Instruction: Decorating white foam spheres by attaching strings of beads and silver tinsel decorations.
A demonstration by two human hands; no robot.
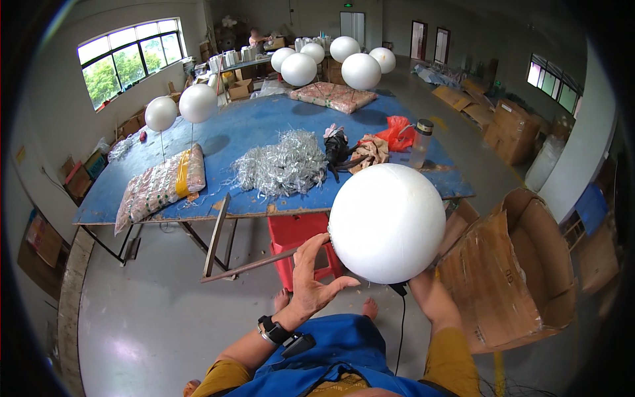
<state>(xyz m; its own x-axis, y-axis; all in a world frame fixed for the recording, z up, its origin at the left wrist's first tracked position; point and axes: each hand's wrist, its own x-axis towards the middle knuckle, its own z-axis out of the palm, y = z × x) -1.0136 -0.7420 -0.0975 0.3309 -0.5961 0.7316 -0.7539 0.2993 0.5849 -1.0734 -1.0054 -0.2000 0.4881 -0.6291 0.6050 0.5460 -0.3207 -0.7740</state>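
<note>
Large white foam sphere (387, 221) held up in front of the chest, bare of trimming; left hand (311, 274) spread flat against its side, right hand (423, 291) mostly hidden beneath, grip impossible to tell. Heap of silver tinsel (281, 162) unused on blue worktable (258, 126). Open brown cardboard box (512, 271) alongside, apparently empty.

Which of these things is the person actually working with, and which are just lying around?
In hand:
- large white ball, touched by the left hand; the right hand is under it, mostly hidden
- thin rod meeting the ball

Lying about:
- silver tinsel pile on the blue table
- white balls on sticks
- open cardboard box
- red stool
</note>
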